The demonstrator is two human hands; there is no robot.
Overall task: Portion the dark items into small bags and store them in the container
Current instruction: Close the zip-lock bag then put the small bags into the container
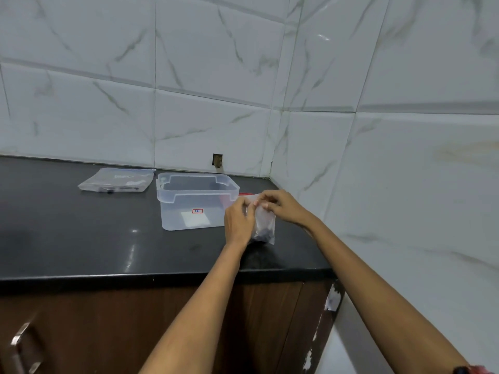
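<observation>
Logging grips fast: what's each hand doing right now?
Left hand: pinches the top of the small bag.
Right hand: pinches the same bag's top edge.

A glossy black surface (81, 238) carries a clear plastic container (197, 203) near the tiled wall, with a flat plastic packet (116, 180) to its left.

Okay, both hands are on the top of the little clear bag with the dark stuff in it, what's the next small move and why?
Probably finish pressing the top shut, then lift it into the container. The left hand and right hand both pinch the upper edge of the small clear plastic bag, dark items sit at its bottom, and the lidless translucent plastic container stands just left of it on the black countertop.
</observation>
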